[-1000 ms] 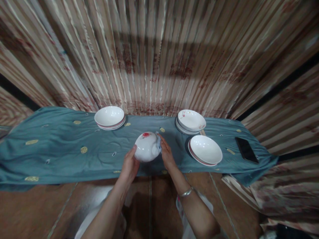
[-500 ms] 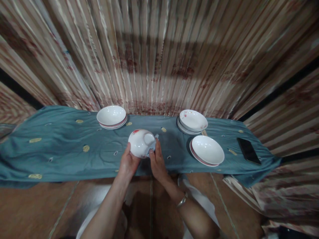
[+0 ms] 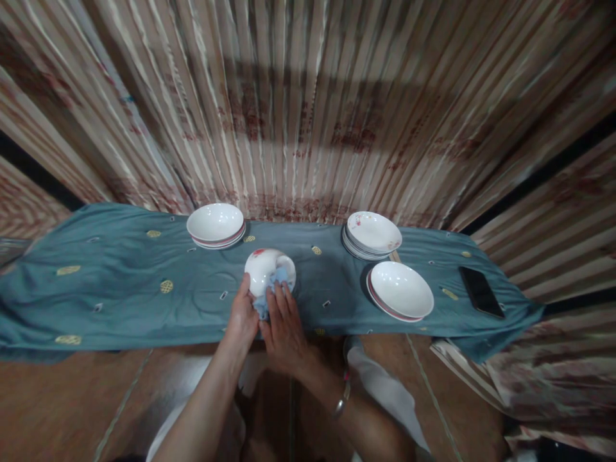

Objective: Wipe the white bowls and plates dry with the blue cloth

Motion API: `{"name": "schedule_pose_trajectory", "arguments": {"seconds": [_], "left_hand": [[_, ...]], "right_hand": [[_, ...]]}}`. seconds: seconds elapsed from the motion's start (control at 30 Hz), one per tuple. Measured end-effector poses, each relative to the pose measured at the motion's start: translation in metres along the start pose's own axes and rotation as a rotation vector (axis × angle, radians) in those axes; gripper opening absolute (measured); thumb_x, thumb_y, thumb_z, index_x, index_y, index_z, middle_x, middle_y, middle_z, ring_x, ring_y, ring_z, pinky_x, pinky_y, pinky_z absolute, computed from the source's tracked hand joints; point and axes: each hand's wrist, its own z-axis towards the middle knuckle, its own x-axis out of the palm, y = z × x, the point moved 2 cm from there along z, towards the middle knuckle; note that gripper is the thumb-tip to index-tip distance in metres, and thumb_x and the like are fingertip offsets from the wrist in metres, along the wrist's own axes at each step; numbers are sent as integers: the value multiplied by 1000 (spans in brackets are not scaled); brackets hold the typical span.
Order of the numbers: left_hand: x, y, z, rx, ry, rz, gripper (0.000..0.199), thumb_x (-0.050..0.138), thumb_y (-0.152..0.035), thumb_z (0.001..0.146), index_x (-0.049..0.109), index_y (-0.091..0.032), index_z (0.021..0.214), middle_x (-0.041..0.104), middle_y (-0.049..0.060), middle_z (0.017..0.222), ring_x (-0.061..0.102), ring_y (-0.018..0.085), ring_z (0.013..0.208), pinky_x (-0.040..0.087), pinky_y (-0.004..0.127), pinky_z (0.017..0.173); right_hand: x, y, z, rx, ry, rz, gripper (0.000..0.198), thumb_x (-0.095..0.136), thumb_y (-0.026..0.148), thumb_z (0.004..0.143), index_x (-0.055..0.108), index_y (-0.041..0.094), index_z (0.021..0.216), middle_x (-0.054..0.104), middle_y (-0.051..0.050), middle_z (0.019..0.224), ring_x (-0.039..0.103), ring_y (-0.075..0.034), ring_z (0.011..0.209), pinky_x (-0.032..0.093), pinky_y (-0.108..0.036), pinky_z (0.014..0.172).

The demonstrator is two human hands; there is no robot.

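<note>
A white bowl with a red flower print is held up over the front of the table, its outer side and foot ring facing me. My left hand grips its left edge, thumb on the outside. Across the bowl's base my right hand presses a light blue cloth, with its fingers over the cloth. Part of the cloth hangs down between the two hands. The fingers of my left hand behind the bowl are hidden.
Stacked white bowls stand at the back left. Toward the right are a pile of plates and, in front of it, more stacked bowls. A black phone lies on the green tablecloth. Behind hangs a pleated curtain.
My right hand has moved from the bowl's right edge leftward onto its base, carrying the cloth along. The bowl has turned slightly in my left hand.
</note>
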Motion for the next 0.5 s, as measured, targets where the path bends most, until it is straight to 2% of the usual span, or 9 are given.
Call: {"name": "schedule_pose_trajectory", "arguments": {"seconds": [0.13,0.2,0.5], "left_hand": [[6,0,-5,101,-45,26,27,66,-33,79,70,-9,92,75,11,79,71,25,90,55,32,85],[10,0,-8,156,-29,51,24,66,-30,79,71,-10,90,76,10,80,70,24,93,53,32,87],[14,12,-15,246,101,168,35,82,-33,60,73,-11,85,76,10,82,70,27,92,53,33,85]], "right_hand": [[-5,-9,8,-33,18,-91,55,38,26,95,30,5,145,32,-19,152,10,-28,146,31,-52,113],[-8,-14,12,-32,10,-116,53,40,24,95,33,6,144,36,-17,150,13,-28,146,31,-52,113],[-31,-38,26,73,-113,-40,53,34,22,96,28,13,148,38,-14,150,20,-24,145,30,-50,114]]}}
